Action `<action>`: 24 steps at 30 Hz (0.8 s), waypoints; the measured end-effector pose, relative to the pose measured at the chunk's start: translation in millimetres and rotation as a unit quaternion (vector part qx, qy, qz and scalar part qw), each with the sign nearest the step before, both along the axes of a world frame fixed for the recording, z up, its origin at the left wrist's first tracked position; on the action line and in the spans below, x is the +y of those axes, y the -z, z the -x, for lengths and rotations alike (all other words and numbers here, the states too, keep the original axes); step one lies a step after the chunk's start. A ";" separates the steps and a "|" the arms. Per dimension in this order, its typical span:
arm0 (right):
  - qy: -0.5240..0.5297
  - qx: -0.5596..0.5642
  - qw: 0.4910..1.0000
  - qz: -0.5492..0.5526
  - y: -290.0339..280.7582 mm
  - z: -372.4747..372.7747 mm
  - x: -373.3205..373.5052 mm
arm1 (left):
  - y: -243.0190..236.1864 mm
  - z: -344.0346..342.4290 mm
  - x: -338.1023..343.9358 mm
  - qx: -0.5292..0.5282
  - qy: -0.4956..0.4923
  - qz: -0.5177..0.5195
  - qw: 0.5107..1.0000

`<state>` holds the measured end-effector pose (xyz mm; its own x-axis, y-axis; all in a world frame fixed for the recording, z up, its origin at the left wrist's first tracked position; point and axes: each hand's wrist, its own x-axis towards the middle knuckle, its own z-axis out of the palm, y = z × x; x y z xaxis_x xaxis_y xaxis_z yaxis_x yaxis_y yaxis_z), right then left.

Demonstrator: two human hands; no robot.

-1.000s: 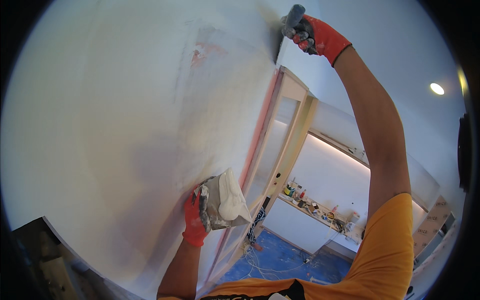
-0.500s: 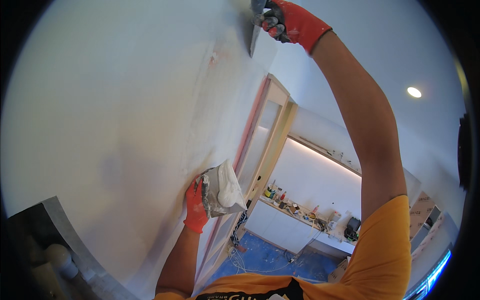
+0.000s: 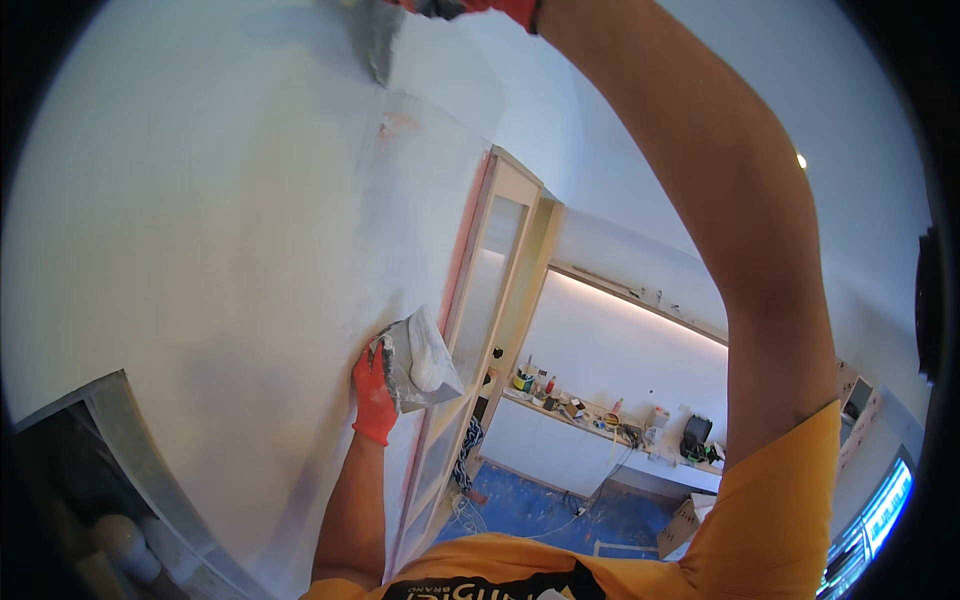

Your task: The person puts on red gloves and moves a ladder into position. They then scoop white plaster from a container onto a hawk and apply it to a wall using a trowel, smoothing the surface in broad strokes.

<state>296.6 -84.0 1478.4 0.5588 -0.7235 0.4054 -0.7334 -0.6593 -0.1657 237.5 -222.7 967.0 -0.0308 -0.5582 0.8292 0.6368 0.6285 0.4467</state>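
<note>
In a red glove, my left hand (image 3: 373,398) is closed on a wide metal putty knife (image 3: 405,378) in front of the wall. A thick lump of white putty (image 3: 428,355) rests across its blade. My right hand (image 3: 465,8), gloved in red and black, reaches up to the top edge, where much of it is cut off. It grips a scraper (image 3: 383,45) whose grey blade meets the pale wall (image 3: 200,230). Below that blade, a smeared greyish strip with a small reddish patch (image 3: 388,125) runs down the wall.
Beside the wall stands a wooden frame with glass panels (image 3: 500,240). Farther back, a white counter (image 3: 550,445) carries tools and bottles. Blue sheeting (image 3: 530,505) covers the floor, with cables on it. A dark framed opening (image 3: 60,480) is at lower left.
My right hand and its scraper have gone up and left, partly out of the picture. My left hand, with the loaded putty knife, appears slightly farther left and higher as the whole view shifts.
</note>
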 end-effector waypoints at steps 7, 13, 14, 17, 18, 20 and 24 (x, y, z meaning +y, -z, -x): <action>-0.198 0.043 0.979 -0.029 22.5 36.5 105.6 | -2.0 -10.1 -9.3 -0.009 0.131 -0.107 0.985; 0.080 -0.500 0.823 0.258 198.3 187.4 165.7 | -7.0 -11.5 -3.4 -0.022 0.172 -0.100 0.980; -0.001 -0.480 0.865 0.144 222.1 211.6 162.0 | -6.5 -14.1 -3.1 0.006 0.220 -0.127 0.967; -0.079 -0.650 0.756 -0.010 305.7 257.6 140.8 | -7.7 -6.5 13.6 0.070 0.352 -0.217 0.908; -0.089 -0.662 0.744 0.004 327.8 255.7 126.8 | -20.0 -11.5 34.0 0.080 0.367 -0.248 0.893; 0.075 -0.613 0.785 0.055 368.9 269.8 103.5 | -38.1 -3.7 61.1 0.090 0.400 -0.289 0.865; 0.047 -0.057 0.964 0.256 389.5 254.0 60.3 | -23.3 3.4 80.6 -0.033 0.092 -0.159 0.982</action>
